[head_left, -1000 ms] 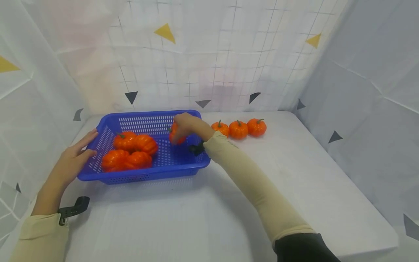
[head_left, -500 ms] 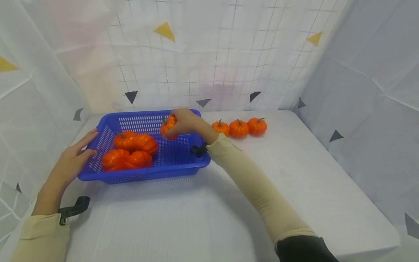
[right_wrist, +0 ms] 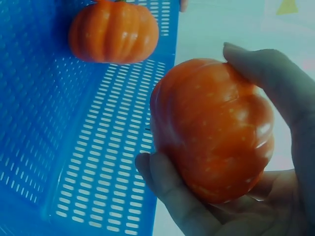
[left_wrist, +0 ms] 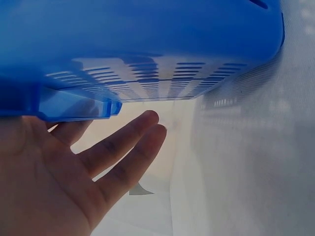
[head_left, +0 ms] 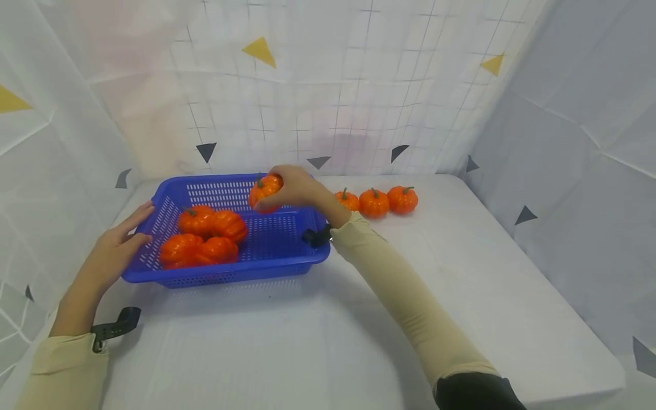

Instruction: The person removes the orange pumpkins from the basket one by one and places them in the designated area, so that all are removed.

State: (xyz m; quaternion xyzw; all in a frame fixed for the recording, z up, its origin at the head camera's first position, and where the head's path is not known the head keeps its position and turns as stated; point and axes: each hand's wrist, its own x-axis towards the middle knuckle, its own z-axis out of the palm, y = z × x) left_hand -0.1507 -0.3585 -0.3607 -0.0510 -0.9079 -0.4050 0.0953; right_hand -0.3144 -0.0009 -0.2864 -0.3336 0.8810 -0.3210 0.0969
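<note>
My right hand (head_left: 296, 188) grips a small orange pumpkin (head_left: 265, 196) above the right half of a blue plastic basket (head_left: 277, 263), near its back wall. In the right wrist view, thumb and fingers wrap the pumpkin (right_wrist: 211, 130) from opposite sides. Several more pumpkins (head_left: 228, 226) lie together in the left part of the basket; another view of one pumpkin (right_wrist: 114, 33) comes from the right wrist. My left hand (head_left: 113, 250) rests at the basket's left rim, its fingers extended. The left wrist view has this hand (left_wrist: 54, 182) spread beneath the rim, beside the slotted wall.
Right of the basket, three orange pumpkins stand in a row at the back of the white table (head_left: 461, 296): a left one (head_left: 348, 200), a middle one (head_left: 374, 204) and a right one (head_left: 402, 200). White sheeting (head_left: 328, 85) encloses the back and sides.
The right hand has raised the pumpkin from low inside the basket to about the level of its back rim, shifting slightly left. The left hand and the other pumpkins have stayed put.
</note>
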